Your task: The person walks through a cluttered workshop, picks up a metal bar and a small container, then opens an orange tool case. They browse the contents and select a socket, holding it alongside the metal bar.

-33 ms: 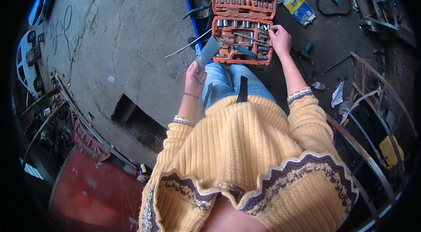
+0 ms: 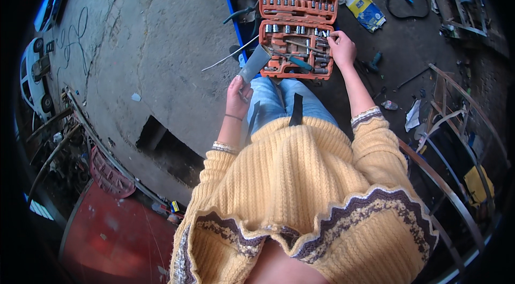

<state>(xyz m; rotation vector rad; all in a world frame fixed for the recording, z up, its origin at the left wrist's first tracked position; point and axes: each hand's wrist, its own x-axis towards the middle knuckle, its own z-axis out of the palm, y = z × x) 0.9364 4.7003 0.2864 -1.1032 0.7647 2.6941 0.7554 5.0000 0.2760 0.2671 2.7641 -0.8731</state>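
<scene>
An orange socket set case [image 2: 299, 19] lies unfolded in front of me, rows of metal sockets in both halves. My left hand [image 2: 237, 96] is closed around the lower end of a flat grey strip [image 2: 254, 64], whose material I cannot make out. The strip's top end overlaps the case's left edge. At the right edge of the lower half, my right hand [image 2: 343, 49] has thumb and fingers pinched together beside the sockets; what they grip is too small to tell. A screwdriver with a teal handle [image 2: 300, 63] rests across the lower half.
Under the case is a blue-edged tray [image 2: 230, 5] with pliers [image 2: 240, 14] and other tools. A thin metal rod [image 2: 228, 55] sticks out leftward. Right of it lie a yellow and blue bag [image 2: 366, 11], a black belt loop [image 2: 407, 3] and metal frames [image 2: 445, 193]. A dark pit [image 2: 169, 150] opens in the floor at left.
</scene>
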